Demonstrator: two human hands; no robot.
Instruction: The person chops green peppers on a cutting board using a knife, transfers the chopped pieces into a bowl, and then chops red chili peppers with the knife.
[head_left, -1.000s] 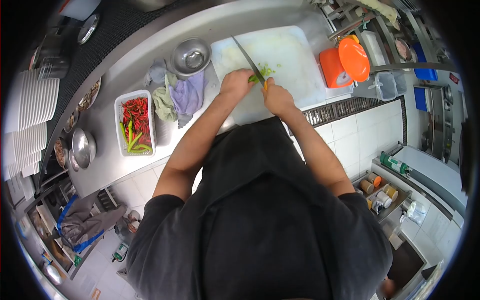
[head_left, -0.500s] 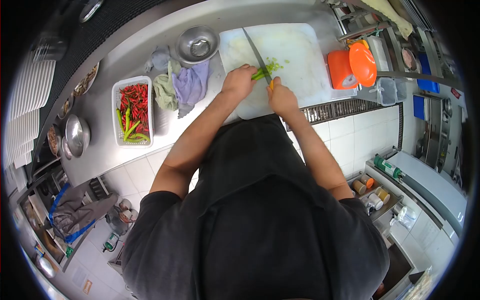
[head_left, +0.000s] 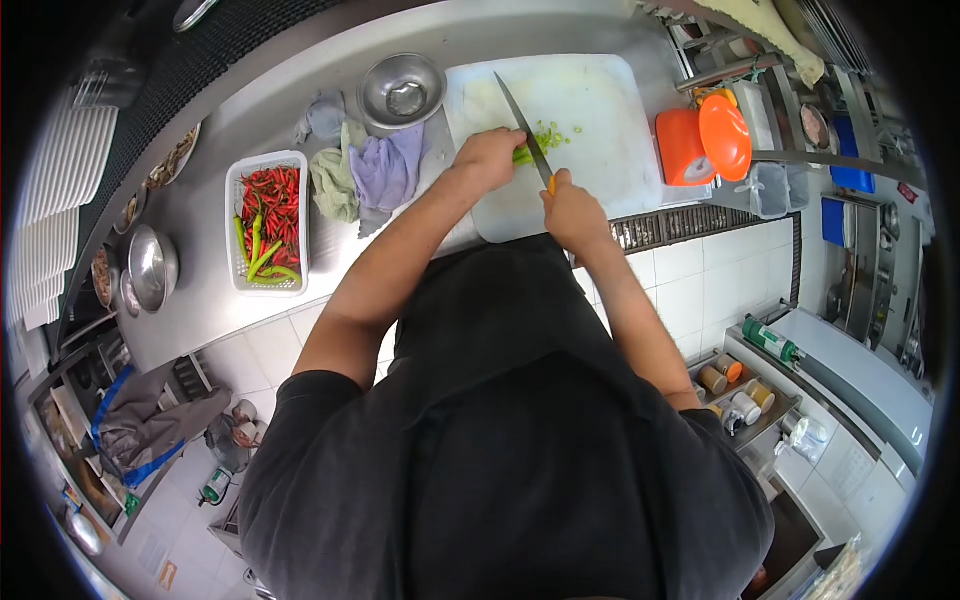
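Observation:
On the white cutting board (head_left: 600, 130), my left hand (head_left: 488, 160) is closed over slim green chilies (head_left: 521, 156), their ends showing at the fingertips. My right hand (head_left: 577, 213) grips the yellow handle of a long kitchen knife (head_left: 520, 118). The blade slants up and left, right beside the chilies and my left fingertips. Small chopped green pieces (head_left: 556, 134) lie on the board to the right of the blade. My left fingers partly cover the chilies.
Left of the board are a steel bowl (head_left: 402, 92), a purple cloth (head_left: 387, 168), a green cloth (head_left: 334, 183) and a white basket (head_left: 236, 215) of red and green chilies. An orange scale (head_left: 685, 147) stands at the right. More steel bowls (head_left: 153, 270) sit far left.
The knife and my right hand have shifted slightly right and down. Less of the green chilies shows beside my left fingers, and the chopped pieces are more spread out.

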